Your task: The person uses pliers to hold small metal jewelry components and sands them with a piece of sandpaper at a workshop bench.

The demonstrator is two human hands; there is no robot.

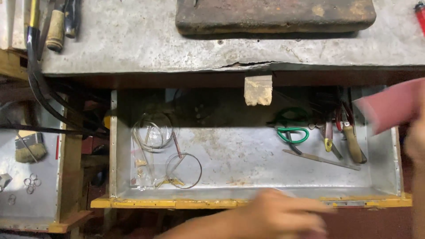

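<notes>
1. Drawer [248, 159], metal-lined with a yellow front edge, stands pulled out below the bench [146, 40] and fills the middle of the frame.
2. At the far left of the frame, a second tray holds a brush [30, 150] and small metal rings [31, 183].
3. In the drawer's left part lie wire coils [152, 130], with another wire loop [183, 170] just beside them toward the front.
4. A pale wooden block [258, 90] juts from under the bench edge above the drawer's middle.
5. In the drawer's right part lie green-handled scissors [293, 135], a flat metal file [321, 159] and a wooden-handled tool [353, 141], close together.
6. The left hand [279, 217], blurred, sits at the lower centre over the drawer's front edge; I cannot tell whether it grips anything.
7. The right hand [416, 141], at the right edge, seems to hold a pink sheet [389, 108] over the drawer's right corner, though blur hides the fingers.
</notes>
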